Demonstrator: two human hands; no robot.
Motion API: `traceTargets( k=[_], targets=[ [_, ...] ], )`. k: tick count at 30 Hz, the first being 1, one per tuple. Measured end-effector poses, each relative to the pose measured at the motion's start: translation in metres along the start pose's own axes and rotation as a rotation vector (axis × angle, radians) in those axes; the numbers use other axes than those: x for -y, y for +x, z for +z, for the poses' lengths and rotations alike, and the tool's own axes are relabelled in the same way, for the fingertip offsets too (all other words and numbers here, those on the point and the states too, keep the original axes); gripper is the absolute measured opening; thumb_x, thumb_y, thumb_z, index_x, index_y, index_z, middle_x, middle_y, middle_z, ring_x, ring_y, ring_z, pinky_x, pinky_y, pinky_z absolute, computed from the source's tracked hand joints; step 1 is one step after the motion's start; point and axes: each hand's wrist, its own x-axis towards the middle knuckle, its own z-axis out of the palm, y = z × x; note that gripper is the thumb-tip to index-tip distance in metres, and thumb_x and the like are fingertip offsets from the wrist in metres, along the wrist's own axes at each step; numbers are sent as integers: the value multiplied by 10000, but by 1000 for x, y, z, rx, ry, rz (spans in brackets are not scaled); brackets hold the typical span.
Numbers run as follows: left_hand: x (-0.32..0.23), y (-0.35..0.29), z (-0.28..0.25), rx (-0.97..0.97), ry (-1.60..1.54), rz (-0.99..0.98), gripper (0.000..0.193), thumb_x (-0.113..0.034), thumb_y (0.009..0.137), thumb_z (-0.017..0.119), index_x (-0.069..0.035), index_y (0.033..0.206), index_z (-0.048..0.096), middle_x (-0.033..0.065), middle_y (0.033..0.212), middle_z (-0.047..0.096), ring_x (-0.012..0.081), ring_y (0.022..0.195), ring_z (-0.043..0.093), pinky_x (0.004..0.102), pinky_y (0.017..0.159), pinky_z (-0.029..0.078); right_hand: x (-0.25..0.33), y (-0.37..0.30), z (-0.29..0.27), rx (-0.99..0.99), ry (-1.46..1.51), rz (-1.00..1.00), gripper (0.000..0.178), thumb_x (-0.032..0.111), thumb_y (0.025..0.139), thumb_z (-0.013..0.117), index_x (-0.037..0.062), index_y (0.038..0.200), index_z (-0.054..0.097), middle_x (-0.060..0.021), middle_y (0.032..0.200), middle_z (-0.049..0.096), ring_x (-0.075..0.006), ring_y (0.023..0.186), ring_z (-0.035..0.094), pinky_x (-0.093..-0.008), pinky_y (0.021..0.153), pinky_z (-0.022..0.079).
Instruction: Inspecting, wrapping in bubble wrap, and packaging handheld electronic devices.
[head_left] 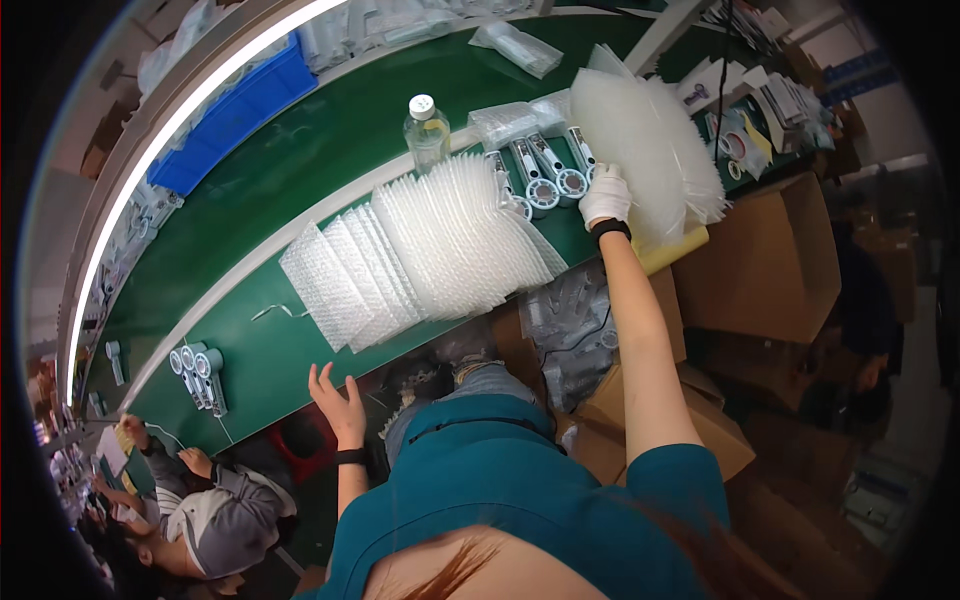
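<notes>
My right hand [607,197], in a white glove with a black band at the wrist, reaches to the far right of the green bench. Its fingers are closed over the round end of the rightmost light-blue handheld device [580,148], partly hiding it. Beside it lie several similar devices [543,193] with round heads and slim handles. My left hand [340,408] is bare, held off the bench's near edge with fingers apart and nothing in them. Between my hands, stacks of bubble-wrap pouches [450,245] lean in rows along the bench.
A clear bottle [427,135] with a white cap stands behind the pouches. Translucent sheets [640,140] are piled at right, above cardboard boxes [760,260]. More round-headed devices [200,372] lie at left, near a seated co-worker [225,520]. A blue bin [235,115] sits at the back.
</notes>
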Motion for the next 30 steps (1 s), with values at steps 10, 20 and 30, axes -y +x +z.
traceTargets(
  k=[10,20,30],
  targets=[
    [-39,-8,14,-39,-92,-7,349,-57,790,573,-10,1127,492,197,1302,354,366,1211,346,432,1012,289,-31,-38,-29,119,509,88,571,199,597,747,1,1080,515,-176,1000,598,-311,933,586,-360,820,458],
    [-134,33,15,88,-352,536,269,7,781,564,-27,1047,556,161,1154,503,330,1072,478,398,922,379,-96,-179,-89,-9,1425,464,410,173,711,701,-11,1036,533,-65,911,578,-157,837,546,-259,772,429],
    [-288,10,-24,127,-377,1242,481,-248,644,742,-165,1092,587,99,1196,507,297,1112,479,442,898,388,-72,-224,-168,188,2015,257,619,390,583,650,27,1058,489,-196,969,558,-268,872,578,-340,748,487]
  ],
)
